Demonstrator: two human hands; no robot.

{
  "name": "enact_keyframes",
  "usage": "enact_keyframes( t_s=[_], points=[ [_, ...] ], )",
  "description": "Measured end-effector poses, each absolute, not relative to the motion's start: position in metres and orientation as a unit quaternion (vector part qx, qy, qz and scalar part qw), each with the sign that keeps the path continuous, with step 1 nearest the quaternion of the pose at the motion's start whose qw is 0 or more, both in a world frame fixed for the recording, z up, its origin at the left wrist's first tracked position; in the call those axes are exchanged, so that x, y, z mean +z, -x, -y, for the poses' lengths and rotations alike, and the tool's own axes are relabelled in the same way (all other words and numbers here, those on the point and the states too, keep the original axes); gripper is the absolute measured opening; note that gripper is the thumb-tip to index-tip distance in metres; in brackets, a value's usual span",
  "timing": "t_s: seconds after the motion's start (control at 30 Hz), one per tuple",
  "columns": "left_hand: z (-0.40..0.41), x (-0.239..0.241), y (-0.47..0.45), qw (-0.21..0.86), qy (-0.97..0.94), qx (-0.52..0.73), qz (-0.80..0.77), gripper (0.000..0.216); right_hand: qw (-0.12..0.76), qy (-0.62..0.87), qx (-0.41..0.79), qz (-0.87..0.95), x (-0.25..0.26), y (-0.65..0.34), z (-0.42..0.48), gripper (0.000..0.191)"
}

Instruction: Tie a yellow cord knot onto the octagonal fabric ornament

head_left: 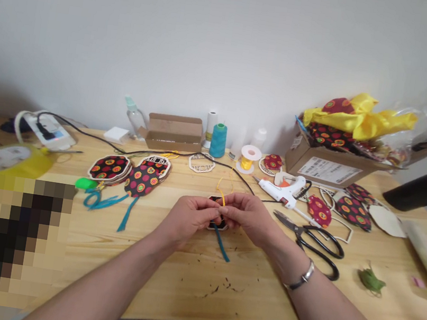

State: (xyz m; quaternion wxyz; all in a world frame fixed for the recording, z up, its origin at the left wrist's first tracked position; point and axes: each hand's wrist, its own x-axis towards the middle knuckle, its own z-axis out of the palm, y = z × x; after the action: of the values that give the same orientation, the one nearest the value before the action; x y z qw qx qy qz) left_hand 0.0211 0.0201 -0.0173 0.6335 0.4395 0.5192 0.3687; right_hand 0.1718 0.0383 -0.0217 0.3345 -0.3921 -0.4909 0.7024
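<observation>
My left hand (194, 215) and my right hand (247, 217) meet at the middle of the table, their fingertips pinched together on a yellow cord (224, 198). The cord trails up and back toward a white spool (250, 157) of yellow cord. Beneath my fingers lies a small dark piece with a pale rim (223, 224), mostly covered by my hands. A teal ribbon (222, 246) sticks out from it toward the table's front edge. Just right of my right hand, black-handled scissors (308, 237) lie with their blades apart.
Left of my hands are stacked floral fabric pieces (110, 168) and another floral piece (146, 178) with teal ribbon. A white glue gun (283, 192) lies behind the scissors. At the back stand a teal thread cone (218, 140), a cardboard box (175, 135) and a filled carton (327, 166). A black cable crosses the table.
</observation>
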Motion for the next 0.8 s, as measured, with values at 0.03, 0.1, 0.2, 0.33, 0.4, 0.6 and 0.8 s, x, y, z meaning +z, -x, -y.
enact_keyframes(
  t_s=[0.03, 0.1, 0.2, 0.33, 0.4, 0.6, 0.8],
  points=[
    [-0.0204, -0.0166, -0.0213, 0.632, -0.438, 0.369, -0.521, 0.015, 0.334, 0.396, 0.701, 0.49, -0.0217, -0.1717, -0.0386, 0.023],
    [-0.0209, -0.0151, -0.0215, 0.632, -0.436, 0.369, -0.523, 0.015, 0.333, 0.4, 0.701, 0.488, -0.0215, -0.1721, -0.0391, 0.022],
    [-0.0213, -0.0129, -0.0211, 0.631, -0.433, 0.367, -0.529, 0.013, 0.331, 0.4, 0.704, 0.485, -0.0205, -0.1734, -0.0397, 0.021],
    [-0.0212, -0.0132, -0.0198, 0.634, -0.427, 0.363, -0.533, 0.013, 0.334, 0.411, 0.688, 0.497, -0.0193, -0.175, -0.0405, 0.019],
    [-0.0214, -0.0149, -0.0194, 0.636, -0.427, 0.359, -0.533, 0.015, 0.331, 0.419, 0.678, 0.506, -0.0195, -0.1755, -0.0409, 0.018],
    [-0.0218, -0.0154, -0.0205, 0.637, -0.43, 0.357, -0.531, 0.017, 0.342, 0.424, 0.647, 0.533, -0.0238, -0.1764, -0.0421, 0.016],
    [-0.022, -0.011, -0.0214, 0.621, -0.442, 0.36, -0.538, 0.015, 0.346, 0.437, 0.628, 0.543, -0.0235, -0.1748, -0.0422, 0.011]
  ],
)
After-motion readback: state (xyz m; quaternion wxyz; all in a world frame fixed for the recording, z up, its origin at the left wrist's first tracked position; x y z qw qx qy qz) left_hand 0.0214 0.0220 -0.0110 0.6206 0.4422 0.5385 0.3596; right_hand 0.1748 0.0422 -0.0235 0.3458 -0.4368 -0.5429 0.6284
